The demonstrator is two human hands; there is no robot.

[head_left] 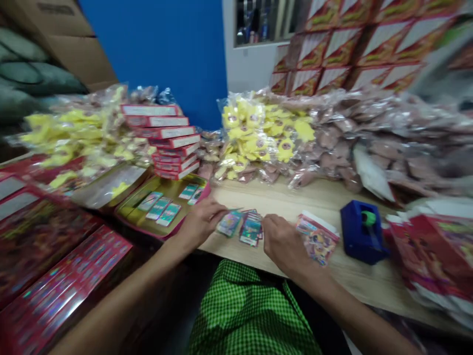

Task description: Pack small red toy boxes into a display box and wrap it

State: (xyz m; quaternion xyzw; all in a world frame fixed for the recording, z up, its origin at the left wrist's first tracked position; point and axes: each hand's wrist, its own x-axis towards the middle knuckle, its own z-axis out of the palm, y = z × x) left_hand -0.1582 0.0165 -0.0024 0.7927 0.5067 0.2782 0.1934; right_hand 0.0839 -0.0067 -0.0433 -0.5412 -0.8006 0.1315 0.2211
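Observation:
Over the front of the wooden table, my left hand point(201, 217) pinches the edge of a shiny, pale-coloured trading card point(229, 223). To its right lies a small fanned stack of teal trading cards point(251, 228). My right hand point(283, 241) is closed at the stack's right edge, with its fingertips partly hidden, and appears to grip the cards there. Beside that hand rests a flat colourful printed packet point(318, 237). Left of my left hand, a yellow tray point(131, 217) with a pink rim holds several teal cards point(162, 209) laid out in groups.
A blue tape dispenser point(360, 231) stands to the right, near red printed boxes point(432, 246). Along the back lie bagged yellow plush pieces point(266, 125) and bagged brownish ones point(369, 133). A leaning stack of red boxes point(173, 143) rises behind the tray. Red cartons point(62, 286) fill the lower left.

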